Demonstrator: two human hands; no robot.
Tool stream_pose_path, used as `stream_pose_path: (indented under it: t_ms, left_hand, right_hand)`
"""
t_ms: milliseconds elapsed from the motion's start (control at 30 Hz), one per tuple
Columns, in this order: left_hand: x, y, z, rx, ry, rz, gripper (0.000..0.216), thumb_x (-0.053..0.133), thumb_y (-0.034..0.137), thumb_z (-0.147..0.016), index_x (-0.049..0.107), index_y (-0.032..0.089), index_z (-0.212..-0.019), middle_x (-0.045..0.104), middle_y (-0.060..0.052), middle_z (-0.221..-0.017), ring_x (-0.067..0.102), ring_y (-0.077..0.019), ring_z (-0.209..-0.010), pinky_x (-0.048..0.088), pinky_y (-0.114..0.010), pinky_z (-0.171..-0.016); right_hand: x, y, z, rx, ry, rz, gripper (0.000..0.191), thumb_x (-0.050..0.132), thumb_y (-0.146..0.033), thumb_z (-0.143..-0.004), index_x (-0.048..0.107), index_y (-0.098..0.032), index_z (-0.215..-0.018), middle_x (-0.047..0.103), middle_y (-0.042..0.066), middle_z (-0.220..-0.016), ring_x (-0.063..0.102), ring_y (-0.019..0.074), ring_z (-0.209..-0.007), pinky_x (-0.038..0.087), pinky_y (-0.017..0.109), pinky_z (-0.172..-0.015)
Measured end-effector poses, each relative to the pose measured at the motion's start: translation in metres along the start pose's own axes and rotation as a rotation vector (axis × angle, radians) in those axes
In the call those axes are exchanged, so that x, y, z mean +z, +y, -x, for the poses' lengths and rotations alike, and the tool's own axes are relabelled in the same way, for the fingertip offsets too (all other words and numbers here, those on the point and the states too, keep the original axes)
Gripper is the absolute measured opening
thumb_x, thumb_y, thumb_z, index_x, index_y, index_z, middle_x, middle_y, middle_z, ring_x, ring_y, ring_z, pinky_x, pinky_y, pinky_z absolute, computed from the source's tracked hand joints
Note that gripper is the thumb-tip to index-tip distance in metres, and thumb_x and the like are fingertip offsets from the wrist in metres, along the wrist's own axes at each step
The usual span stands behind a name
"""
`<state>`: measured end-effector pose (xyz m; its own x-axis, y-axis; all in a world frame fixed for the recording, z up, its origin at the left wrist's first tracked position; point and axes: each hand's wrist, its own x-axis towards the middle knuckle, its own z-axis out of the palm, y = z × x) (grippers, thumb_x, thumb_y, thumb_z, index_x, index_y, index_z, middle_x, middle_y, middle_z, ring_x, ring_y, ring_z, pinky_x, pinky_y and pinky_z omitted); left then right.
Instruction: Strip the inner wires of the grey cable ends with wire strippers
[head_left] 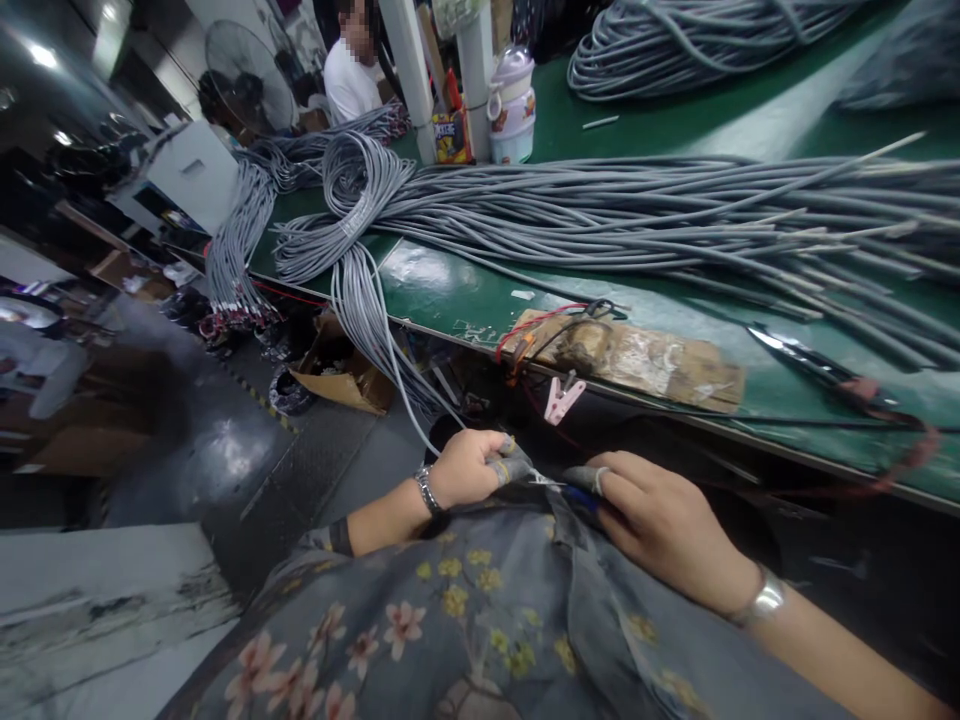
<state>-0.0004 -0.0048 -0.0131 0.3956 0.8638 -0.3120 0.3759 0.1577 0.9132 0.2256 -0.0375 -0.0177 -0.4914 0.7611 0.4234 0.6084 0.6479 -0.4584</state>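
Observation:
Low in the middle, close to the flowered apron, my left hand [474, 468] is closed on the end of a grey cable [411, 400], with grey coverings on its fingertips. The cable runs up to a hanging bundle at the table edge. Facing it, my right hand [651, 512] is closed around a blue-handled tool [581, 497] with a thin, light metal tip. That tip lies between the two hands, near the cable's pale end. Fingers hide most of the tool, so its exact kind is unclear.
On the green table [442, 285] lie long grey cables [570, 205] and a coil [697, 45]. A taped wooden block [645, 360], a pink clip [564, 398] and scissors [810, 365] are along the front edge. A cardboard box [349, 365] is below; a person [351, 80] is farther back.

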Motion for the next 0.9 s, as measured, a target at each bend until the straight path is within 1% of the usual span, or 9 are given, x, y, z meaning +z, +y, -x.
stream_pose_path:
  t_ms: [67,133,267,400,467,600,667,800,900]
  left_hand:
    - [0.002,0.000,-0.002,-0.017,-0.025,0.059,0.039,0.072,0.048,-0.066,0.064,0.010,-0.071,0.058,-0.001,-0.063,0.048,-0.0087,-0.057,0.041,-0.021,-0.059]
    - [0.004,0.000,-0.004,-0.048,-0.081,0.154,0.044,0.074,0.051,-0.063,0.062,0.010,-0.069,0.058,-0.001,-0.064,0.049,-0.0089,-0.058,0.042,-0.021,-0.060]
    - [0.005,0.000,-0.005,-0.087,-0.121,0.118,0.042,0.076,0.049,-0.062,0.063,0.010,-0.070,0.057,0.000,-0.060,0.048,-0.0085,-0.056,0.042,-0.021,-0.059]
    - [0.002,0.001,-0.004,-0.014,0.007,-0.136,0.028,0.071,0.039,-0.071,0.068,0.012,-0.077,0.062,-0.001,-0.064,0.051,-0.0097,-0.059,0.042,-0.019,-0.059]
    - [0.003,0.003,-0.005,0.026,0.041,-0.168,0.026,0.069,0.038,-0.073,0.069,0.012,-0.079,0.063,-0.002,-0.066,0.052,-0.0103,-0.061,0.042,-0.020,-0.060]
    - [0.006,0.004,-0.008,0.009,-0.130,0.057,0.038,0.071,0.047,-0.071,0.067,0.009,-0.076,0.062,-0.003,-0.067,0.053,-0.0103,-0.060,0.045,-0.022,-0.062]
    - [0.006,0.005,-0.008,0.013,-0.164,0.041,0.036,0.070,0.044,-0.073,0.066,0.009,-0.076,0.062,-0.003,-0.066,0.052,-0.0098,-0.060,0.045,-0.021,-0.062]
    - [0.005,0.009,-0.005,0.069,0.009,-0.279,0.018,0.064,0.029,-0.077,0.070,0.012,-0.080,0.065,-0.002,-0.069,0.054,-0.0108,-0.063,0.042,-0.020,-0.061]
    - [0.007,0.007,-0.005,0.071,0.029,-0.288,0.018,0.063,0.029,-0.078,0.070,0.013,-0.082,0.066,-0.002,-0.070,0.055,-0.0111,-0.062,0.043,-0.021,-0.061]
  right_hand:
    - [0.001,0.001,-0.001,0.004,0.057,0.076,0.021,0.040,-0.015,-0.085,0.057,-0.021,-0.073,0.065,0.007,-0.078,0.059,0.0171,-0.068,0.047,0.027,-0.060]
    - [0.006,0.002,-0.001,0.105,0.101,0.084,0.021,0.040,-0.018,-0.087,0.057,-0.021,-0.075,0.063,0.006,-0.073,0.059,0.0172,-0.065,0.047,0.027,-0.058]
    - [0.012,0.002,0.000,0.236,0.072,-0.049,0.021,0.042,-0.024,-0.090,0.056,-0.022,-0.075,0.060,0.002,-0.065,0.058,0.0153,-0.057,0.046,0.025,-0.052]
    - [0.002,0.001,0.000,0.093,-0.015,-0.129,0.024,0.041,-0.025,-0.091,0.057,-0.021,-0.073,0.060,0.002,-0.067,0.058,0.0144,-0.059,0.046,0.024,-0.054]
    - [-0.001,0.002,-0.001,0.065,0.004,-0.092,0.023,0.041,-0.023,-0.089,0.056,-0.021,-0.072,0.061,0.003,-0.069,0.059,0.0153,-0.061,0.046,0.024,-0.055]
    - [-0.001,0.003,-0.003,0.232,0.070,-0.064,0.018,0.041,-0.021,-0.086,0.057,-0.022,-0.077,0.062,0.003,-0.070,0.060,0.0166,-0.062,0.046,0.026,-0.055]
    - [0.000,0.003,-0.003,0.281,0.051,-0.100,0.017,0.042,-0.023,-0.085,0.056,-0.023,-0.076,0.062,0.002,-0.067,0.059,0.0164,-0.059,0.046,0.025,-0.054]
    - [-0.003,0.001,-0.002,0.187,-0.037,-0.141,0.018,0.041,-0.023,-0.085,0.054,-0.023,-0.072,0.061,0.003,-0.069,0.059,0.0168,-0.061,0.046,0.026,-0.055]
    - [-0.001,0.003,0.000,0.184,-0.036,-0.117,0.018,0.041,-0.022,-0.084,0.055,-0.023,-0.072,0.062,0.004,-0.070,0.059,0.0175,-0.062,0.046,0.027,-0.056]
